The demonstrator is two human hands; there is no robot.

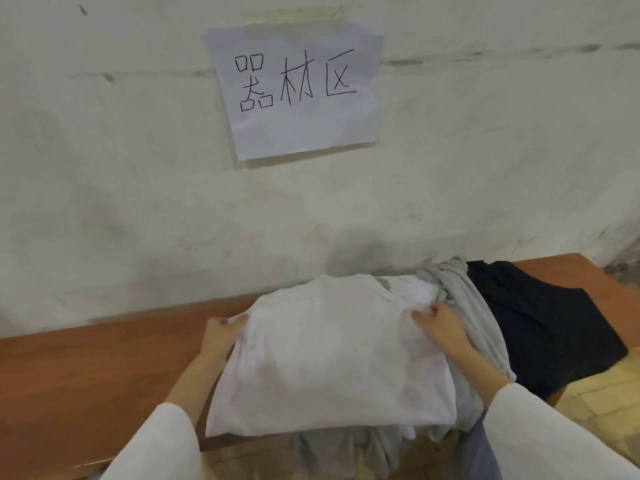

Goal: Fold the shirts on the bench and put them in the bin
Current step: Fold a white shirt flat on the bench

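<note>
A white shirt (332,358) lies folded on top of the pile in the middle of the wooden bench (86,368). My left hand (221,332) grips its left edge, thumb on top and fingers tucked under the cloth. My right hand (441,325) lies on its upper right corner, fingers pressing into the fabric. A crumpled grey shirt (474,306) sits under and to the right of the white one and hangs over the bench's front edge. A dark navy shirt (540,317) lies spread out farther right. No bin is in view.
A rough white wall (138,168) rises right behind the bench, with a taped paper sign (298,88) bearing handwriting. Pale floor tiles (595,386) show at lower right beyond the bench end.
</note>
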